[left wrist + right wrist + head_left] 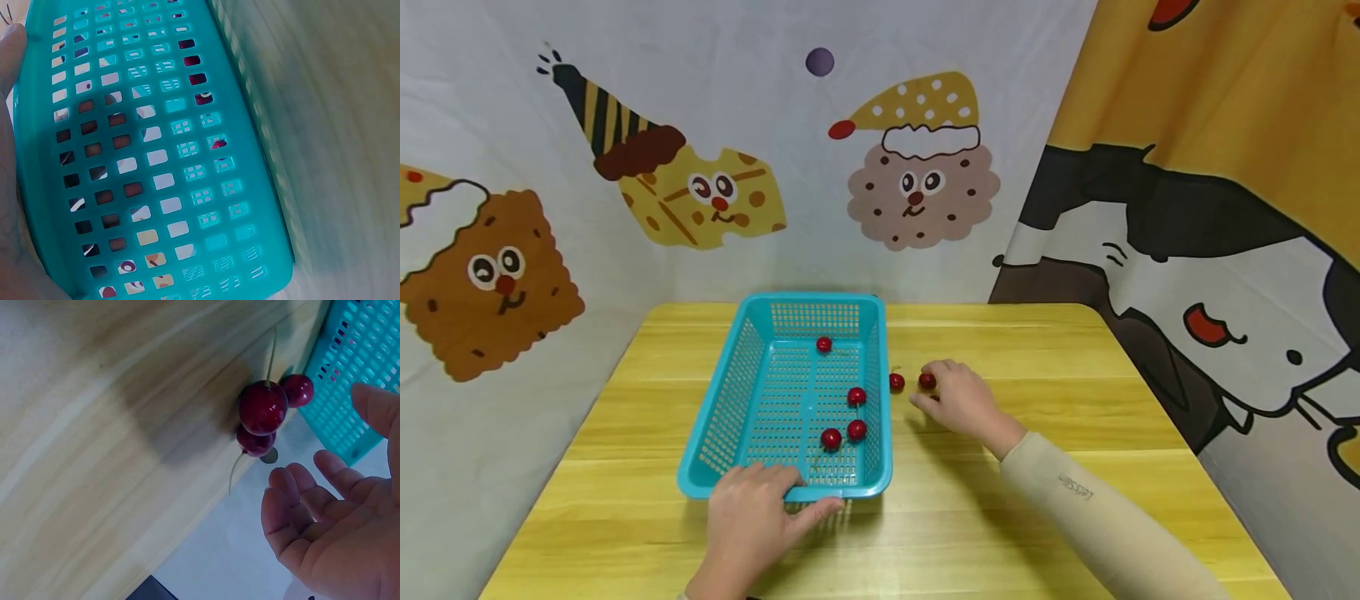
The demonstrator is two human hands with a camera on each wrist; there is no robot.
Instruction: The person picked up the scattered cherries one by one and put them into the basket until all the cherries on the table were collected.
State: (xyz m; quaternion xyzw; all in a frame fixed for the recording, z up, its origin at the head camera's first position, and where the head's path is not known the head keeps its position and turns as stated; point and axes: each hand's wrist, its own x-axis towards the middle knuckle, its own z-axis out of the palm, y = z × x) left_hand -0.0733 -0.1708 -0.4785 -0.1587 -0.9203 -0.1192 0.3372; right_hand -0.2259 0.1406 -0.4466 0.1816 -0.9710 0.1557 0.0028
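Observation:
My left hand point(748, 517) grips the near rim of a turquoise plastic basket point(886, 400), fingers over the edge and thumb along the outside. In the left wrist view the basket's slotted wall point(156, 156) fills the middle, with part of the hand at the left edge. Several red cherries point(857, 397) lie inside the basket. To its right, my right hand point(962, 402) reaches over loose cherries on the table, its fingers loosely bent and spread from the thumb. The right wrist view shows a large cherry point(262, 407) with an upright stem, close to two others, apart from the fingers.
The basket stands on a yellow wood-grain table point(1037, 367). Behind the table hangs a pale cloth point(700, 275) printed with cartoon biscuits and cheese, and a yellow part with a black-and-white figure point(1247, 283) hangs at the right.

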